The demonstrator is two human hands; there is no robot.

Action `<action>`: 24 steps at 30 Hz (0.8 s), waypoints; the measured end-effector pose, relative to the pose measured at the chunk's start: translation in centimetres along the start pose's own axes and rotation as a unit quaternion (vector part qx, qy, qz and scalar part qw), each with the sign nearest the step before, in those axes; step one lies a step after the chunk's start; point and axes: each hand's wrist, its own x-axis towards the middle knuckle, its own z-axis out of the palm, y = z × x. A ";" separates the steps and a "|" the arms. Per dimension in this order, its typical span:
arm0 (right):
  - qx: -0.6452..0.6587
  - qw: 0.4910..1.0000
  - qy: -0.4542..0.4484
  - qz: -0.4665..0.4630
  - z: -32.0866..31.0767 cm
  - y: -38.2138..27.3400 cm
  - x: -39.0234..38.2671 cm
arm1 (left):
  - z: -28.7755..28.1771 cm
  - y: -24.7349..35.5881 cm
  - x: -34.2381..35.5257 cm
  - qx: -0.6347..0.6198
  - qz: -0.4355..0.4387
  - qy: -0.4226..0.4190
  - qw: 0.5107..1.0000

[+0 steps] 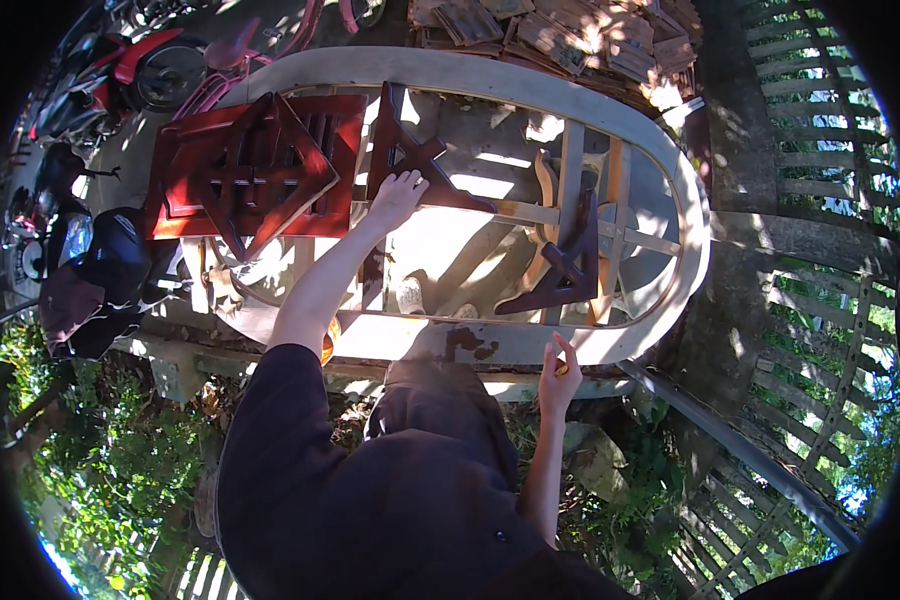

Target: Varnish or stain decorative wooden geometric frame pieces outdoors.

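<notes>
My left hand reaches over the oval frame, its fingers curled onto the lower edge of a dark brown, glossy triangular wooden piece with a cross-shaped middle. A second triangular piece of the same kind lies to the right across the frame's light wooden bars. My right hand is raised just off the near rim, with bent fingers around a small yellow-orange thing, too small to name. Under both pieces stands the large pale oval frame. Wet-looking dark patches mark its near rim.
Reddish-brown varnished panels with a diamond-shaped frame rest at the left. Beyond them are a red motorbike and a pink bicycle. Stacked tiles lie behind, a slatted fence at right, plants near.
</notes>
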 end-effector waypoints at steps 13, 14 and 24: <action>-0.027 0.999 -0.023 -0.003 0.6 0.2 0.0 | 0.5 0.3 -0.8 -0.011 -0.010 0.024 1.000; -0.027 0.999 -0.024 0.005 0.6 0.0 -0.1 | 0.6 0.5 -0.8 -0.002 -0.007 0.039 0.999; -0.054 0.994 -0.064 -0.063 3.1 -0.9 1.1 | 0.9 0.7 -0.6 0.001 -0.033 0.113 0.993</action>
